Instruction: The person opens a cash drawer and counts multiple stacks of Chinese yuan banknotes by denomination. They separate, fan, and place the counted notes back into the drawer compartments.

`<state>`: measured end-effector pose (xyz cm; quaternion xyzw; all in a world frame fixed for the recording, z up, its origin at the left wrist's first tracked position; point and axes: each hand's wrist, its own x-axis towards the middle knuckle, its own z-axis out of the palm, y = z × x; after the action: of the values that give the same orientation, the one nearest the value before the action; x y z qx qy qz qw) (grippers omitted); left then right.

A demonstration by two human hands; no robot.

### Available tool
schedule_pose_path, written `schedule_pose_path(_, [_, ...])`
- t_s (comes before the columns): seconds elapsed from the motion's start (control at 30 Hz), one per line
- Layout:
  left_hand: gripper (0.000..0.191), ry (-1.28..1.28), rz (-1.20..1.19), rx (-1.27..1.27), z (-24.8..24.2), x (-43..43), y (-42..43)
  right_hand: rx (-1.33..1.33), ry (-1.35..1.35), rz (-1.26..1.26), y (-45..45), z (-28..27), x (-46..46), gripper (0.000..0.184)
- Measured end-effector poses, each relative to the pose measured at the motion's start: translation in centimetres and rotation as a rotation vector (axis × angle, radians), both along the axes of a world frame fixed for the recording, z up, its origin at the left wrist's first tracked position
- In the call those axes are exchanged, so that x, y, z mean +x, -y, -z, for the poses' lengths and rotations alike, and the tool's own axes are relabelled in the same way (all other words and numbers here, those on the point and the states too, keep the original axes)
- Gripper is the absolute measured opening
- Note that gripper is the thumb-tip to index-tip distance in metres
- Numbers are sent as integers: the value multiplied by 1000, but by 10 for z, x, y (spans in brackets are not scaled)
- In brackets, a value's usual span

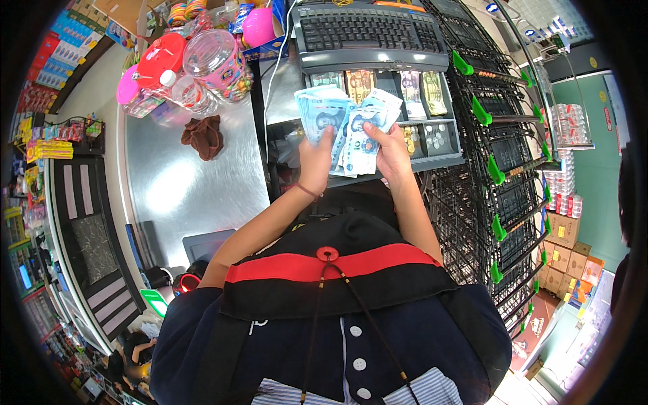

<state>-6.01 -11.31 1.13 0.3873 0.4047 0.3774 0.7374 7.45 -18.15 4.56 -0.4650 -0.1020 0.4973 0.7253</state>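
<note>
My left hand [315, 157] grips a fanned bundle of blue banknotes [315, 104], thumb laid across its face. My right hand [396, 154] pinches a second spread of blue banknotes [362, 149], whose inner edges meet or overlap the first. Both bundles are over the front of an open cash drawer [440, 161]. Behind them, its slots hold brown banknotes [359, 83], purplish banknotes [411, 93] and yellow-green banknotes [434, 93]. Gold-coloured coins [410, 137] and silver-coloured coins [435, 136] lie in the front compartments. The notes hide part of the drawer.
A black keyboard [369, 38] stands above the drawer. Nested black shopping carts [506, 152] with green handle fittings crowd the right. On the metal counter [217, 177] at left are a crumpled brown cloth [202, 137], a clear bottle [192, 93] and candy jars [217, 63]. A white cable [272, 86] runs beside the drawer.
</note>
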Motion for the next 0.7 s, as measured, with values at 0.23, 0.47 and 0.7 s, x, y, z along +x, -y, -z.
schedule_pose_path(0.23, [25,-8,61,8,-3,-3,1,-109,34,-98,0,7,-2,27])
schedule_pose_path(0.47, [27,12,54,-3,5,-1,0,-20,12,-59,0,5,0,25])
schedule_pose_path(0.7, [25,49,65,3,2,-2,3,-72,52,-19,-1,9,-1,26])
